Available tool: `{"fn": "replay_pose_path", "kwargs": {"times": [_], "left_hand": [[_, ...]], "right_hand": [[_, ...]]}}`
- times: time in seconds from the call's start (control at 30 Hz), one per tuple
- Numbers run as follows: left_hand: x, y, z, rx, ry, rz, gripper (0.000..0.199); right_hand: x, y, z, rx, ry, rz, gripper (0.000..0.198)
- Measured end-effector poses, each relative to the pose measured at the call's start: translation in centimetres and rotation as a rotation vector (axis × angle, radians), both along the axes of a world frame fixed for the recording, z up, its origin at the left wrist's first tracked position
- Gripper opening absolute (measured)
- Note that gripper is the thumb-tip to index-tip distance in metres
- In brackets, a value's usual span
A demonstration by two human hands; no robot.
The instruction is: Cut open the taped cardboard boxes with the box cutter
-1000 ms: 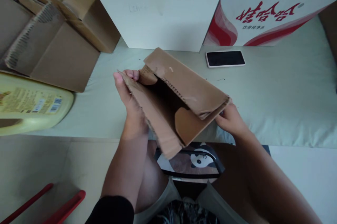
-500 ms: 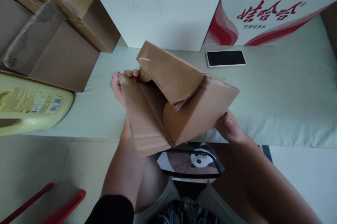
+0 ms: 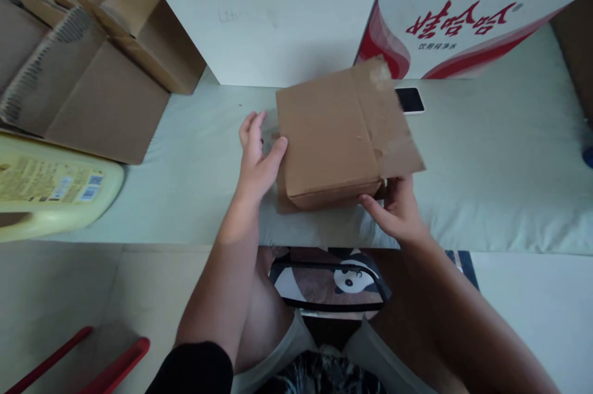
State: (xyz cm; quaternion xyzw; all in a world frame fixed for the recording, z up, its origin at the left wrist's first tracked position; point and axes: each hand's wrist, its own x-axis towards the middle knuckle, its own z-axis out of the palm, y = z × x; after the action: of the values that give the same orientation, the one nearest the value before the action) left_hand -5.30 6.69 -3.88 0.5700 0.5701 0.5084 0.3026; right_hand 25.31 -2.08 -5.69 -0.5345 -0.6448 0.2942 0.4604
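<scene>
A small brown cardboard box [image 3: 327, 134] is over the pale green cloth in front of me, a broad face turned up and a flap standing out to the right. My left hand [image 3: 259, 153] is at its left side, open, fingers apart and the thumb tip against the box edge. At the lower right corner my right hand [image 3: 396, 209] grips the box, thumb in front and the other fingers hidden beneath the flap. Part of another flap shows under the box's left side. Behind the right flap lies a phone [image 3: 411, 100], partly covered.
Larger cardboard boxes [image 3: 109, 97] and a yellow jug [image 3: 60, 196] stand at the left. A white box [image 3: 273, 23] and a white-and-red carton [image 3: 463, 23] line the back. Red handles [image 3: 115, 366] show at lower left. A panda-print item [image 3: 324, 283] is below the cloth's front edge.
The box has been turned over from its open, flaps-up pose to a closed face. My left hand has moved right and loosened from the flap. The right flap now partly covers the phone.
</scene>
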Motion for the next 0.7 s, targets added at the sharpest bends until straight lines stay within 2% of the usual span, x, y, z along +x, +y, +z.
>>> {"fn": "replay_pose_path", "kwargs": {"times": [0.13, 0.23, 0.37, 0.43, 0.53, 0.63, 0.7], "left_hand": [[0.5, -0.9, 1.9, -0.097, 0.059, 0.193, 0.039], [0.8, -1.2, 2.8, -0.197, 0.065, 0.160, 0.039], [1.3, -1.4, 2.9, -0.274, -0.013, 0.123, 0.041], [1.5, -1.5, 3.1, -0.263, -0.116, 0.119, 0.036], [1.7, -1.8, 3.9, -0.224, -0.401, 0.098, 0.028], [1.8, -2.3, 4.5, -0.223, -0.667, -0.015, 0.038], [1.8, -2.5, 4.3, -0.241, -0.704, -0.103, 0.047]], "right_hand": [[0.1, 0.0, 0.1, -0.040, -0.136, 0.014, 0.051], [0.1, 0.3, 0.4, -0.005, -0.155, 0.075, 0.053], [-0.4, 0.9, 0.7, -0.033, -0.111, 0.153, 0.052], [-0.8, 1.0, 0.7, -0.032, -0.095, 0.114, 0.048], [-1.1, 1.1, 0.5, -0.047, -0.058, 0.027, 0.042], [-1.2, 1.1, 0.2, -0.072, 0.012, -0.040, 0.040], [-1.3, 1.2, 0.2, -0.074, 0.064, -0.098, 0.044]]}}
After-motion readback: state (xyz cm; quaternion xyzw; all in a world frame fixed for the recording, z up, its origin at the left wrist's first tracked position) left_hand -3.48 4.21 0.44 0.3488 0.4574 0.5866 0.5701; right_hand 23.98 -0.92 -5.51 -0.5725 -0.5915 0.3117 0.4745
